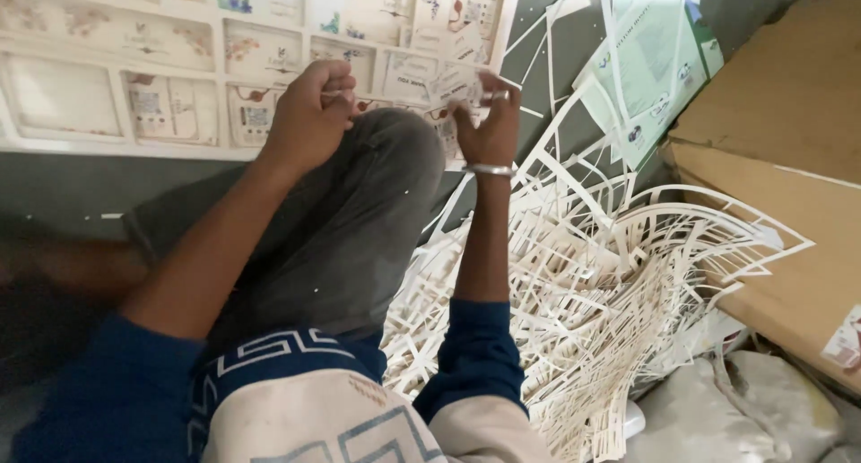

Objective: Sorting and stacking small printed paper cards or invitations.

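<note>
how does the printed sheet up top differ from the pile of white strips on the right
The printed sheet lies flat and whole, its cells filled with small coloured cards; the strip pile is curled, tangled and empty frames only. The sheet sits beyond the knee, the pile beside the right hand. Both look like pale card stock.

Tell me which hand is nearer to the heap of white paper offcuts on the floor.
The right hand. It is raised just above the upper left edge of the paper offcuts. The left hand is farther off, on the other side of the bent knee.
</note>
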